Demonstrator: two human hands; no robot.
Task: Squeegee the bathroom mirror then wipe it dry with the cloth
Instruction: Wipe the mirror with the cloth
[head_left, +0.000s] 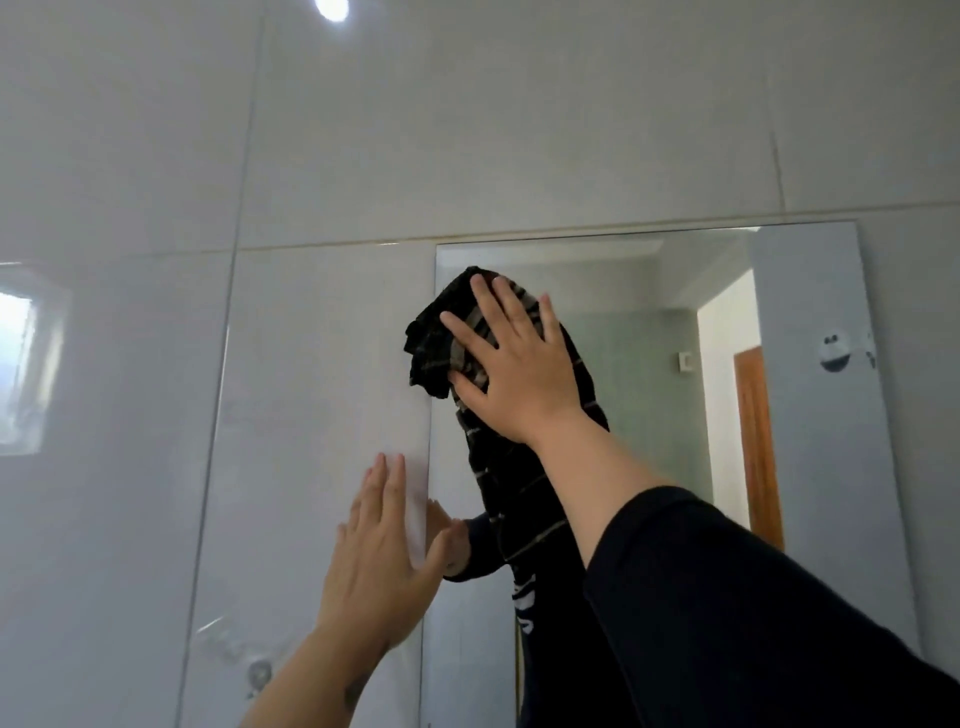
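The mirror hangs on a glossy grey tiled wall, its top edge in mid view. A dark plaid cloth is pressed flat against the mirror's upper left corner under my right hand, fingers spread over it; part of the cloth hangs down below my wrist. My left hand lies flat and open on the wall tile just left of the mirror's edge, thumb touching the frame line. No squeegee is in view.
The mirror reflects a doorway with a wooden door, a wall switch and my dark sleeve. A small round fixture sits at the mirror's right side. A wall fitting shows low left.
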